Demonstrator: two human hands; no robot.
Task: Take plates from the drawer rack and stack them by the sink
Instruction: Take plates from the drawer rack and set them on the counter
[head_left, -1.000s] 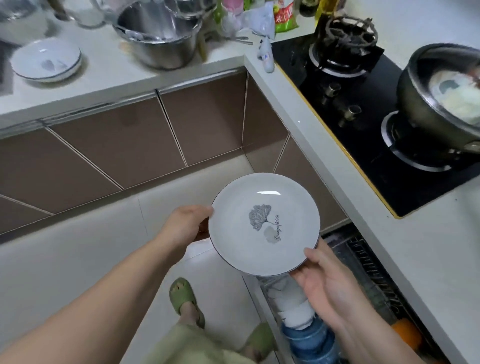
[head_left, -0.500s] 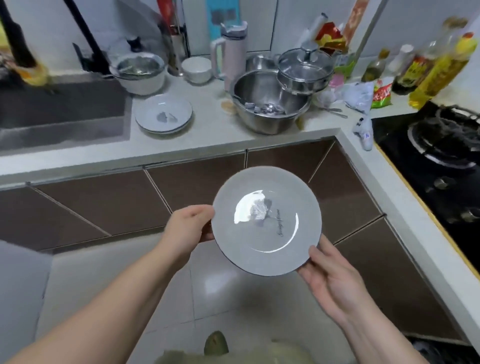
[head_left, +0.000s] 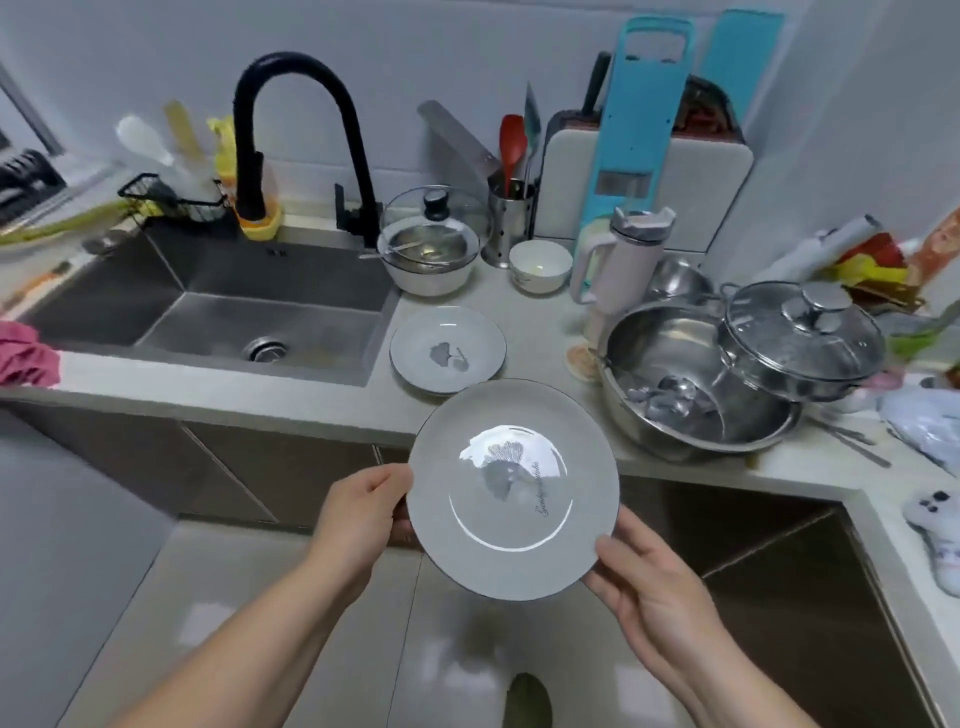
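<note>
A white plate with a grey leaf print (head_left: 511, 540) is held level in front of the counter edge. My left hand (head_left: 358, 506) grips its left rim and my right hand (head_left: 639, 577) grips its lower right rim. On the counter just beyond it, right of the steel sink (head_left: 228, 317), lies a small stack of matching plates (head_left: 415, 345). The held plate's far rim hides the near edge of that stack. The drawer rack is out of view.
A large steel bowl (head_left: 670, 353) with a lidded pot (head_left: 802, 340) in it stands right of the stack. Behind are a white bowl with glass lid (head_left: 431, 254), a small bowl (head_left: 540, 265), a tumbler (head_left: 626, 260) and a black tap (head_left: 291, 135).
My view has swung from the drawer and hob round to the sink counter. Both hands have carried the plate up towards the stack of plates.
</note>
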